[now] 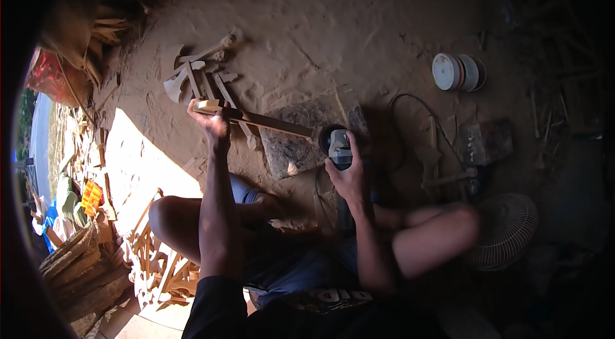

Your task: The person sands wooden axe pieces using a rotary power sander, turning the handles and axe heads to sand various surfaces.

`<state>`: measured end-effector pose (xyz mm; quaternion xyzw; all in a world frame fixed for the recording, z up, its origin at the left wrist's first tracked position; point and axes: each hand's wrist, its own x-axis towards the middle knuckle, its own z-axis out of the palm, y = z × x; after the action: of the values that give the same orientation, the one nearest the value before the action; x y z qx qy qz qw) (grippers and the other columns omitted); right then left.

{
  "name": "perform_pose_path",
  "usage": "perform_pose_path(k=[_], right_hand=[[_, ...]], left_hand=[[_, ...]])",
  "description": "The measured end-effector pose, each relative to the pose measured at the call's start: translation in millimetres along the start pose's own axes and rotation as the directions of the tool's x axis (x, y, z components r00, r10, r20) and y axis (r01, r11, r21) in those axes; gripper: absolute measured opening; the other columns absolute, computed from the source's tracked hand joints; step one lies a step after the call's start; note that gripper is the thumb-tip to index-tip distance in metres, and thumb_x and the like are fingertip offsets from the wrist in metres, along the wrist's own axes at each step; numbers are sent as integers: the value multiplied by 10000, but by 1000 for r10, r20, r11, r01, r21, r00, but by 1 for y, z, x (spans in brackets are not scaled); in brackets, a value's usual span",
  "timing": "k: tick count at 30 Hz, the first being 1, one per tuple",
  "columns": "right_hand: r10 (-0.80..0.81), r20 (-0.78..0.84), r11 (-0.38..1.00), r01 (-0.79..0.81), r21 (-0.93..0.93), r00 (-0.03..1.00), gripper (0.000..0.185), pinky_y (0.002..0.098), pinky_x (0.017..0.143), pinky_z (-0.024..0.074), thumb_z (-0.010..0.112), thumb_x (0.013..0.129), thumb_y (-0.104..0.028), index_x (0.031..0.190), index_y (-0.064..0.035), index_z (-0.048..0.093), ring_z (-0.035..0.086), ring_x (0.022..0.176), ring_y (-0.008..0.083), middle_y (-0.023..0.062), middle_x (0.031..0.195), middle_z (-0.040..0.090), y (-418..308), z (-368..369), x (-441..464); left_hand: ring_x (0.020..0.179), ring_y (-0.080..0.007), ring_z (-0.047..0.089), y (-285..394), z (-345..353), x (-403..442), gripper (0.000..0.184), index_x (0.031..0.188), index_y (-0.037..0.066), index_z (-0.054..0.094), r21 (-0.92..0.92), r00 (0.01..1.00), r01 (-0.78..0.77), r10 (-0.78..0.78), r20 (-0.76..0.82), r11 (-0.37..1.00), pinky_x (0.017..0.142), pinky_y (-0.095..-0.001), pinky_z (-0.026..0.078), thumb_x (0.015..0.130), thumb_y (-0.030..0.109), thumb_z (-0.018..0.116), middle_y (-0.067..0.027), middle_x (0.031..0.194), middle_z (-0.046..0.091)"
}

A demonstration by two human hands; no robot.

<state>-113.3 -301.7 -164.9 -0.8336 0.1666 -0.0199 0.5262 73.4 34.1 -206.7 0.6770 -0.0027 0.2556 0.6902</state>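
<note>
My left hand [215,124] is closed around one end of a long wooden piece [272,124], which has a wider head at that end. The piece slants down to the right, its far end right at the dark disc of an angle grinder [340,144]. Whether wood and disc touch, I cannot tell. My right hand [349,175] grips the grinder by its grey head, thumb and fingers on either side. Beneath both lies a worn flat slab [282,159]. Just beyond my left hand several shaped wooden pieces [204,76] are heaped on the ground.
A white bucket [446,72] lies at the right, with a dark cable [416,98] curving nearby. A round wire fan guard [506,233] is beside my right knee. Wood offcuts [163,268] pile up by my left knee. Sandy ground [269,31] spreads ahead.
</note>
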Motion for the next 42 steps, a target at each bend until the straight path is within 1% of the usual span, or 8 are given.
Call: perform_pose_path(k=[9, 11, 15, 20, 23, 30, 36, 42], right_hand=[[-33, -82, 996, 39, 76, 996, 856, 417, 1138, 500, 830, 869, -159, 1617, -54, 429, 634, 1346, 318, 227, 1475, 628, -10, -16, -2], [-16, -77, 992, 25, 124, 997, 841, 394, 1140, 492, 851, 855, -111, 1588, 1, 453, 628, 1331, 276, 216, 1464, 623, -13, -21, 0], [-88, -79, 981, 100, 164, 993, 834, 396, 1146, 486, 844, 852, -96, 1585, -2, 457, 609, 1346, 275, 195, 1461, 622, -4, -19, 3], [-79, -19, 988, 81, 128, 997, 813, 398, 1148, 481, 837, 854, -127, 1569, 5, 474, 610, 1346, 275, 210, 1461, 623, -36, -16, -2], [-72, 47, 991, 66, 117, 996, 807, 397, 1150, 478, 835, 857, -141, 1567, 7, 480, 611, 1352, 277, 226, 1474, 615, -42, -9, -3], [-215, 141, 968, 230, -103, 966, 840, 408, 1123, 504, 826, 860, -140, 1606, -32, 456, 649, 1351, 314, 246, 1504, 620, -49, 6, -6], [-237, 272, 857, 333, -394, 933, 812, 543, 850, 629, 818, 852, -202, 1598, -193, 497, 730, 1010, 500, 313, 1203, 723, -80, 13, 10], [-146, 357, 813, 317, -488, 923, 788, 576, 842, 619, 804, 867, -231, 1596, -249, 504, 731, 967, 506, 310, 1173, 731, -94, 25, 19]], left_hand=[[1031, -217, 573, -21, -39, -27, 420, 1344, 134, 408, -136, 907, 391, -406, -109, 910, 943, -355, 508, 1057, 142, 714, -103, 1167, 527], [1084, -242, 559, -60, -91, -30, 328, 1296, 109, 478, 526, 988, 89, -141, 59, 846, 996, -396, 483, 1082, 249, 684, -125, 1182, 518], [1170, -307, 537, -75, -126, -37, 491, 1322, 55, 556, 467, 949, 306, -224, -224, 830, 1084, -429, 437, 1049, 432, 711, -171, 1276, 476], [1013, -277, 695, -13, -53, -55, 441, 1276, 87, 507, -460, 118, 653, -681, -722, 601, 797, -486, 591, 980, 316, 739, -106, 1011, 611], [650, -242, 570, -92, -58, -92, 154, 975, 107, 501, -725, 321, 441, -847, -423, 530, 577, -388, 518, 1018, 255, 496, -74, 802, 515], [552, -256, 611, -70, -7, -59, 204, 953, -4, 596, -465, 60, 636, -640, -766, 616, 428, -415, 478, 957, 199, 587, -120, 789, 628], [535, -276, 648, -65, 9, -39, 210, 992, -40, 620, -469, 96, 599, -640, -763, 649, 427, -423, 495, 952, 164, 644, -159, 803, 675], [972, -399, 753, -78, 7, -40, 431, 1248, -148, 642, -289, 145, 732, -556, -818, 616, 866, -483, 579, 951, 163, 610, -280, 1070, 749]])
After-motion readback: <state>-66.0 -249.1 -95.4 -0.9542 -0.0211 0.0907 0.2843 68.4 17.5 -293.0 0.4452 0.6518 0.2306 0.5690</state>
